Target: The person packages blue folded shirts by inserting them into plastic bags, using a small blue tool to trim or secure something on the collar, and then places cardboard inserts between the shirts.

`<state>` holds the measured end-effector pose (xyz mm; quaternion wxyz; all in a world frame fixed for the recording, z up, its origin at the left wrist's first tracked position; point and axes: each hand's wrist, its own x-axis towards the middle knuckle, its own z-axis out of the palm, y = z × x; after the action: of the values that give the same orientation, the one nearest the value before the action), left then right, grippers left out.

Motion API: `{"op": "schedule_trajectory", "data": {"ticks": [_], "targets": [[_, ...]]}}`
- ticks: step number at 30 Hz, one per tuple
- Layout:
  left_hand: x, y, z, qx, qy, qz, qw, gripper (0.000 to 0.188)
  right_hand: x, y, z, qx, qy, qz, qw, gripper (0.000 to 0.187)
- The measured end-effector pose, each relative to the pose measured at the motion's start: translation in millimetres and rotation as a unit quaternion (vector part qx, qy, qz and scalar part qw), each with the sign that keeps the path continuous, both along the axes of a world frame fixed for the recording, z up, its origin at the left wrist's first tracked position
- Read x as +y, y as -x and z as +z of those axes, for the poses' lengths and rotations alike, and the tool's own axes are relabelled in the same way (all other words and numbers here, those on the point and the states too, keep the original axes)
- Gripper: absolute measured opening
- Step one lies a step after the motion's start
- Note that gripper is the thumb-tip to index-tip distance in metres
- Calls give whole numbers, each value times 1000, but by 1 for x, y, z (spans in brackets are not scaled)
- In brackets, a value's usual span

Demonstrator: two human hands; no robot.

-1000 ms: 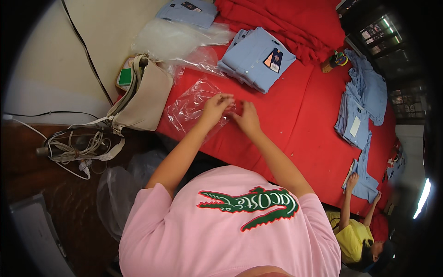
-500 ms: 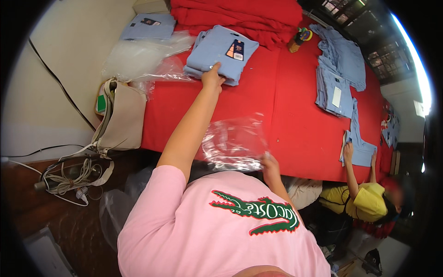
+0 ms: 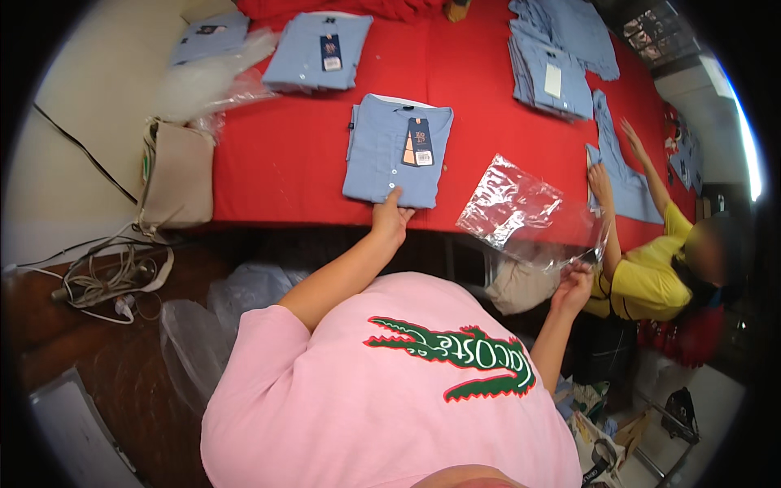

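A folded light-blue shirt (image 3: 376, 150) with white buttons and a dark hang tag (image 3: 420, 140) lies on the red table cover. My left hand (image 3: 393, 218) grips its near edge, thumb on top and the other fingers going underneath. Off to the right, my right hand (image 3: 576, 281) pinches the lower corner of a clear plastic bag (image 3: 521, 213). The bag hangs partly over the table's front edge, its far end resting on the cloth. Behind the shirt, a stack of folded blue shirts (image 3: 303, 50) carries a similar tag on top.
Loose clear plastic bags (image 3: 213, 81) lie at the far left, near another folded shirt (image 3: 210, 39). A beige bag (image 3: 181, 175) hangs at the table's left edge, above coiled cables (image 3: 114, 272). On the right, a co-worker in yellow (image 3: 651, 281) handles a blue garment beside more folded shirts (image 3: 551, 73).
One folded shirt has come off the stack and nearer to me in my left hand. My right hand has carried the plastic bag to the right. The whole view has shifted too.
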<state>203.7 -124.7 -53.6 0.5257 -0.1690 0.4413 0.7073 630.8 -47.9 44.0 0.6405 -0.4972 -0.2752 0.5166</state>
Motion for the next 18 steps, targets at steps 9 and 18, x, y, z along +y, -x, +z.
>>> {"op": "schedule_trajectory", "data": {"ticks": [9, 18], "targets": [[-64, -71, -1, -49, -27, -86, 995, 41, 4, -52, 33, -250, -23, 301, 920, 17], [-19, -74, 49, 655, -57, -317, 684, 29, -84, 74, -43, -482, -68, 603, 632, 19]]}}
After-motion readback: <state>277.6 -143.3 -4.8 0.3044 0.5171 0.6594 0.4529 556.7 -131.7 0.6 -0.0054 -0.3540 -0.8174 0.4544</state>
